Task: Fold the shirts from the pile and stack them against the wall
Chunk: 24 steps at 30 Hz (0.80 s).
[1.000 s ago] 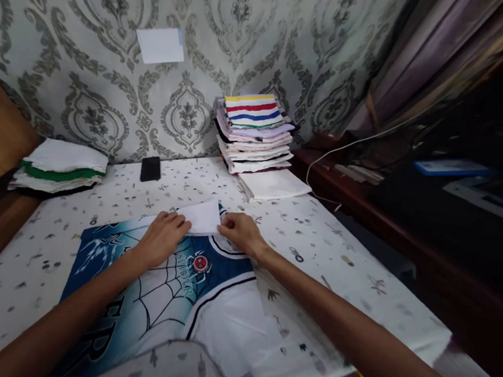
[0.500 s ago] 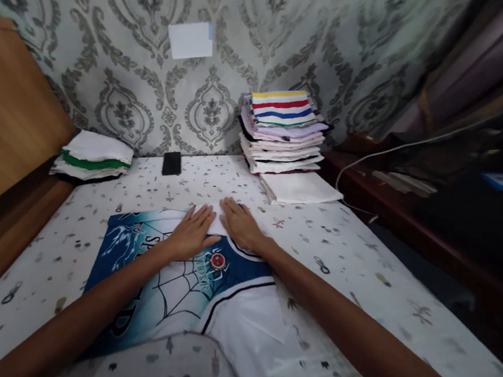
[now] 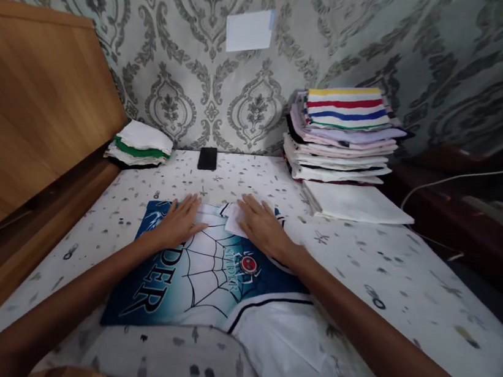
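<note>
A blue and white T-shirt point(image 3: 208, 269) with a spider-web print and the word SPIDER lies spread on the bed sheet point(image 3: 155, 355), its white near sleeve stretched out toward me. The far side of the shirt is folded inward. My left hand point(image 3: 181, 222) rests flat on the shirt near its far edge, fingers spread. Beside it, on the folded white sleeve near the collar, my right hand point(image 3: 267, 228) presses down with its fingers stretched out. The shirt's collar is partly hidden beneath my right hand and forearm.
A tall stack of folded clothes point(image 3: 341, 138) stands by the wall, with a folded white cloth point(image 3: 361, 203) in front. Further left are a black phone-like object point(image 3: 208, 158) and a smaller clothes pile point(image 3: 141, 143). A wooden panel point(image 3: 35, 104) borders the left side.
The camera view has turned left, shifting everything rightward. My left hand has slid along the shirt toward its hem, away from my right hand, which stays near the collar over the folded sleeve.
</note>
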Motion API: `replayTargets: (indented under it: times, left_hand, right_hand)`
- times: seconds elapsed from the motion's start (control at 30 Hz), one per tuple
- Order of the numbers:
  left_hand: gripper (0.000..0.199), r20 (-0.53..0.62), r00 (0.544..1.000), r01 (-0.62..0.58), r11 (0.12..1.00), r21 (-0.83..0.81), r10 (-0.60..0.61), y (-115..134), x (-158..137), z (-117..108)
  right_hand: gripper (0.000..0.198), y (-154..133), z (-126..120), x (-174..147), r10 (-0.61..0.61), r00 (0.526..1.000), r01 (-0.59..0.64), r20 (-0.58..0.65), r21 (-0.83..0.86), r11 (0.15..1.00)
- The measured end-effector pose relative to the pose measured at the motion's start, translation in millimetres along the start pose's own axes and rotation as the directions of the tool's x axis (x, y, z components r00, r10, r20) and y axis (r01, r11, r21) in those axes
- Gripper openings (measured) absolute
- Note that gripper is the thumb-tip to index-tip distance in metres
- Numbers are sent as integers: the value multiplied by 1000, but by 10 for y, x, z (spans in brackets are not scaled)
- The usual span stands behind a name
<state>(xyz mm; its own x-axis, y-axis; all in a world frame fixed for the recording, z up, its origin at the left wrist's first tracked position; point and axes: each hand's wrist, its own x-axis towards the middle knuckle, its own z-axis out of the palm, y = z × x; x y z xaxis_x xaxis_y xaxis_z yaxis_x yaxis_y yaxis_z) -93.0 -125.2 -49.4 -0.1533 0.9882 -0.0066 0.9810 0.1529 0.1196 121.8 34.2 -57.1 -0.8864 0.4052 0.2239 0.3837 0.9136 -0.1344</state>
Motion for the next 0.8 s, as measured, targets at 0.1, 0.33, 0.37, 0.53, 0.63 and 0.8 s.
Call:
replayTargets:
  times: [0.1,0.33,0.37,0.53,0.63,0.8]
  left_hand:
    - [70,-14,996,85,996,25,-84,-249,-106,-45]
    - [35,-125,990,99,969,227,-72,-722,-391,-254]
    - [33,-122,991,87,963,257,-57,-760,-411,-282]
    - [30,-147,989,48,938,342,3,-801,-427,-355]
    - [30,-176,984,46,929,367,20,-770,-446,-371]
    - [31,-147,989,46,924,380,11,-754,-541,-397]
  right_hand:
    - [52,-194,12,144,-85,996,84,21,71,994]
    - [38,-361,80,268,-57,998,55,16,91,994]
    - [36,-376,73,277,-42,999,41,10,85,996]
    - [30,-498,-26,346,70,996,-72,53,27,997]
    - [28,-556,-75,364,117,991,-117,69,-5,993]
    - [25,-559,-90,335,107,993,-107,53,-14,994]
